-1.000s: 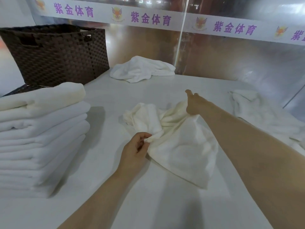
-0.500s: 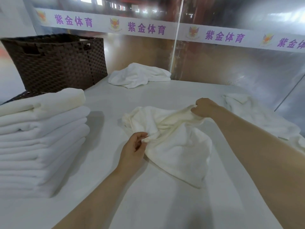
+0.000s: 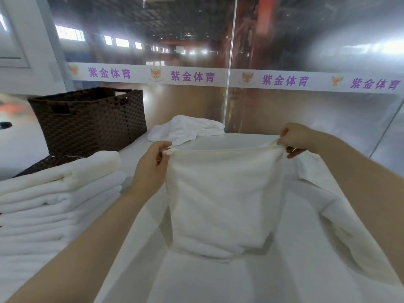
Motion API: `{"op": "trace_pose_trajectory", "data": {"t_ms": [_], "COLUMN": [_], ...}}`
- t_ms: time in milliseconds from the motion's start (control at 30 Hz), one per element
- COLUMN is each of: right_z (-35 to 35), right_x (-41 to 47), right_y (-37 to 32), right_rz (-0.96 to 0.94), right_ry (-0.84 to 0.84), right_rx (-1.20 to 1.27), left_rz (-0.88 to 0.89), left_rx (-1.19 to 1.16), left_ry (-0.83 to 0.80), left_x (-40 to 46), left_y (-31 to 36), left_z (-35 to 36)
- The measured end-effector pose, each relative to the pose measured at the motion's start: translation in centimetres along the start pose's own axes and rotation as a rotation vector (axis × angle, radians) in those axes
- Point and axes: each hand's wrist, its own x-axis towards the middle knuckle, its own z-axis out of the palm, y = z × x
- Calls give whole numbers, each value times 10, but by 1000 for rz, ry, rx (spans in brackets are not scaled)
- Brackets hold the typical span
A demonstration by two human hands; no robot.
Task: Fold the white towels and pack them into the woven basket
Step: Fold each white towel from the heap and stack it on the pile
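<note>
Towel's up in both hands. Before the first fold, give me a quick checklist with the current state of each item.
1. Left hand pinches one top corner of the held towel: ok.
2. Right hand pinches the other top corner: ok.
3. Top edge pulled straight between the hands: ok.
4. Towel hangs flat: not ok, its lower end bunches on the table.
5. Folded stack lies apart from the held towel: ok.
6. Room inside the woven basket: cannot tell, interior hidden.

Two bare forearms, left hand (image 3: 150,169) and right hand (image 3: 297,138), no sleeves, rings or watch.
</note>
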Motion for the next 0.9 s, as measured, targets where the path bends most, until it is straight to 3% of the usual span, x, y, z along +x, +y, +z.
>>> {"op": "trace_pose_trajectory", "data": {"t_ms": [233, 400, 567, 733, 900], "right_z": [-22, -28, -42, -54, -60], "right_x": [-11, -22, -32, -35, -43], "right_y": [-20, -43, -58, -70, -81], "right_rz": [-142, -422, -437, -470, -492], "right_ry": [-138, -63, -72, -104, -125], "right_rx": [-216, -207, -220, -533, -653], "left_rz": [110, 131, 132, 157, 180], "left_rx": [118, 131, 135, 156, 161], "left_ry": [39, 50, 63, 67, 66], "left_x": [42, 63, 85, 96, 96], "left_y": [29, 40, 47, 59, 65], "left_z": [-29, -43, -58, -66, -70]}}
